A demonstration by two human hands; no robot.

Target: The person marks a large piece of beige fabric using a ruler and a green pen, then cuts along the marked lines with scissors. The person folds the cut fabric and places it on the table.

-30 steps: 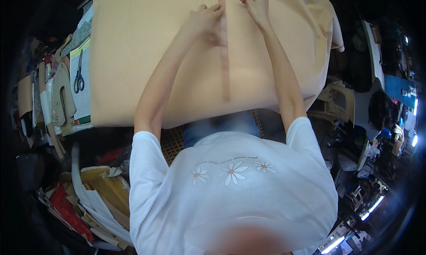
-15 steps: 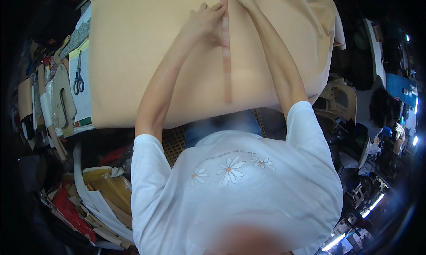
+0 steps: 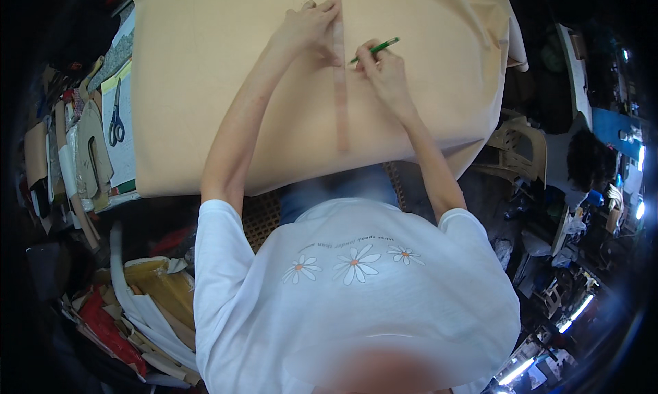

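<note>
Green pencil (image 3: 373,50) in right hand (image 3: 384,75), tip toward ruler (image 3: 338,85)

- Left hand (image 3: 310,29): palm down, fingers spread and pressed flat, forearm stretched forward from the shoulder.
- Right hand (image 3: 384,70): fingers curled in a writing grip, wrist slightly bent, forearm reaching forward beside the left, elbow near the body.
</note>
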